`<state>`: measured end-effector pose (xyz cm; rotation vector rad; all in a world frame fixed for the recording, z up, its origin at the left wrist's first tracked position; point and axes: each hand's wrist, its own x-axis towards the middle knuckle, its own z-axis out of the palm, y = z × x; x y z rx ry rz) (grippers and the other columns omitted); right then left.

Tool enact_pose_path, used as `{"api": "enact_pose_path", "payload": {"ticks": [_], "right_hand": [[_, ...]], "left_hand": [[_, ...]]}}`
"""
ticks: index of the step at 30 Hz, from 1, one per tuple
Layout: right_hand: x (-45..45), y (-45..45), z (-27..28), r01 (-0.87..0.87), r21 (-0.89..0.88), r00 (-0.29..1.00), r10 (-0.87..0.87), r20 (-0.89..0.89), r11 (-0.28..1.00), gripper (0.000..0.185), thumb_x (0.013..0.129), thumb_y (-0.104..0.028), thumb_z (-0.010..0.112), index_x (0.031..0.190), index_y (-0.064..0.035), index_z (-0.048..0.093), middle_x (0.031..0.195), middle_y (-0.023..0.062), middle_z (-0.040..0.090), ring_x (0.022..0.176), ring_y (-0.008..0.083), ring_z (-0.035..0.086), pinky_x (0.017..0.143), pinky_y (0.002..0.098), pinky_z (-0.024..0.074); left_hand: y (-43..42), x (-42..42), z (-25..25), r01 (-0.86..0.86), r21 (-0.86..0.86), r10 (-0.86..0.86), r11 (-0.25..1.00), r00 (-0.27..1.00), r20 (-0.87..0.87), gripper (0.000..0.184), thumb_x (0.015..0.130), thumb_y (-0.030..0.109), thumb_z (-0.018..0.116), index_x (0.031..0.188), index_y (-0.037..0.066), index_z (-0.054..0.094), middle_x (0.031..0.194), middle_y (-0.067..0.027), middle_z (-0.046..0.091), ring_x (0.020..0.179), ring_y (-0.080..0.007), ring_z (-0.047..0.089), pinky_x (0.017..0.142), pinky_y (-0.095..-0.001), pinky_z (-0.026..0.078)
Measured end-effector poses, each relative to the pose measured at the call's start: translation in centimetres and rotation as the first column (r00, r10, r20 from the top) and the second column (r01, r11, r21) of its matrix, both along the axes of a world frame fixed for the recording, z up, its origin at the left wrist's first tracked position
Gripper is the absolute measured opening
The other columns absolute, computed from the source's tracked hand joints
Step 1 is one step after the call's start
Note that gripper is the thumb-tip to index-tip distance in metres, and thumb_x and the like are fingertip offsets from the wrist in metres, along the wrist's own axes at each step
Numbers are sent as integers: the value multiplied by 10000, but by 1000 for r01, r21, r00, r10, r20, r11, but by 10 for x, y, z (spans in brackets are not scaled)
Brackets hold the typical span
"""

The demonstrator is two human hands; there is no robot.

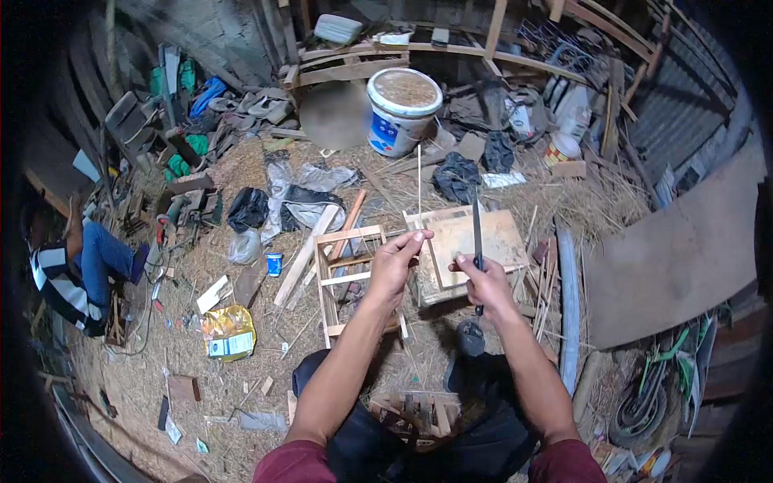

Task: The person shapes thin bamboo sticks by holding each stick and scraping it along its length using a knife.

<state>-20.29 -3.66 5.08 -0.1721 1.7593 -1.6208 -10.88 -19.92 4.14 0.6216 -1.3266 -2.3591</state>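
My left hand (400,262) pinches a thin light stick (419,181) that stands upright from the fingertips. In my right hand (485,286) is a knife (477,233) with a dark blade pointing up and a dark handle. Stick and blade are apart. Below and beyond the hands lies a wooden board (491,237) on a low wooden box or stool. A small wooden frame (328,282) stands on the ground left of my left hand.
A white bucket (404,101) stands behind. A person (80,270) sits at the far left. A yellow bag (229,332), a blue cup (274,264) and wood scraps lie on the ground. A grey pipe (568,302) and a wheel (638,414) are at the right.
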Motion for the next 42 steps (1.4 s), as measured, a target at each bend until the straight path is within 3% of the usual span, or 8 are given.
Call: {"api": "enact_pose_path", "payload": {"ticks": [2, 6, 15, 24, 30, 33, 34, 42], "right_hand": [[6, -13, -2, -62, -31, 998, 63, 11, 998, 257, 940, -288, 653, 963, -32, 672, 510, -96, 372, 382, 14, 285, 367, 229, 183], [19, -28, -6, -113, -86, 990, 120, 79, 990, 199, 896, -192, 709, 1009, -33, 674, 615, -72, 495, 421, 15, 346, 381, 212, 217], [29, -33, -12, -151, -196, 969, 184, 162, 969, 148, 905, -146, 690, 989, -27, 660, 630, -62, 529, 417, 11, 350, 372, 210, 210], [38, -20, -10, -189, -168, 965, 215, 151, 968, 147, 931, -169, 660, 962, -26, 646, 591, -58, 495, 394, 16, 328, 366, 209, 230], [33, -11, -10, -209, -199, 953, 245, 177, 957, 182, 955, -205, 631, 910, -30, 650, 501, -93, 395, 384, 15, 308, 365, 203, 227], [29, -9, -8, -185, -217, 958, 225, 175, 958, 174, 958, -192, 624, 934, -21, 640, 565, -57, 493, 391, 16, 321, 358, 202, 247], [29, -12, -6, -130, -209, 972, 167, 166, 969, 168, 960, -177, 617, 964, -9, 625, 685, -6, 592, 405, 16, 343, 354, 200, 268], [5, -1, 9, -6, -291, 993, 40, 110, 957, 188, 957, -194, 619, 976, -7, 598, 799, 51, 623, 411, 11, 348, 352, 192, 262]], "left_hand": [[-6, -5, 5, -37, 4, 37, 999, 999, -14, 250, 961, 223, 604, 1101, 36, 693, 1003, -14, 677, 863, -92, 580, 757, -257, 438], [-18, -14, -2, -54, -29, 55, 998, 998, 26, 258, 956, 232, 613, 1105, 37, 692, 994, -10, 672, 810, -78, 556, 720, -242, 430], [-26, -13, -4, -82, 10, 81, 997, 997, 15, 235, 956, 270, 610, 1062, 96, 728, 931, 30, 692, 747, -40, 538, 675, -215, 398], [-38, -5, -2, -210, -21, 210, 977, 978, 8, 188, 950, 214, 612, 1032, 75, 708, 727, 48, 556, 589, -43, 489, 518, -183, 388], [-55, 9, 3, -287, 78, 290, 955, 956, -30, 212, 962, 199, 579, 1058, 38, 678, 795, 18, 563, 726, -71, 519, 626, -235, 450], [-64, 15, 0, -332, 106, 339, 937, 939, -59, 220, 954, 202, 587, 1073, 33, 662, 815, 17, 561, 745, -84, 528, 659, -248, 462], [-66, 19, 0, -334, 113, 343, 936, 936, -80, 219, 953, 202, 590, 1074, 34, 660, 818, 17, 560, 749, -84, 530, 661, -252, 463], [-78, 34, 0, -348, 108, 357, 931, 930, -86, 238, 943, 234, 610, 1085, 45, 643, 851, 7, 570, 800, -102, 535, 704, -274, 461]]}}
